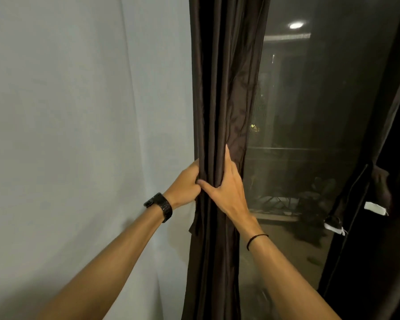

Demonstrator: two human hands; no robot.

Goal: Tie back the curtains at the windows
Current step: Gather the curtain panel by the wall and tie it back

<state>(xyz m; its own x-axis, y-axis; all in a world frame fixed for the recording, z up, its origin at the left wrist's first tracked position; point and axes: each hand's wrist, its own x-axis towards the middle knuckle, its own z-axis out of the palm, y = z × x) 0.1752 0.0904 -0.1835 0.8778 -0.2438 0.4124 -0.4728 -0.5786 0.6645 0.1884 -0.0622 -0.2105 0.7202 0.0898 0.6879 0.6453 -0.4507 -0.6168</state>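
A dark brown curtain (219,88) hangs bunched into narrow folds at the left edge of the window. My left hand (185,184), with a black watch on its wrist, grips the bundle's left side at mid height. My right hand (226,183) wraps the bundle from the right, thumb across the front touching the left hand, fingers pressed up along the folds. A short dark strip of fabric (194,225) hangs off the bundle's left side just below my left hand.
A pale wall (79,135) fills the left half. The dark window glass (310,135) reflects a ceiling light. A second dark curtain (367,227) hangs gathered at the right, with white tags (374,207) on it.
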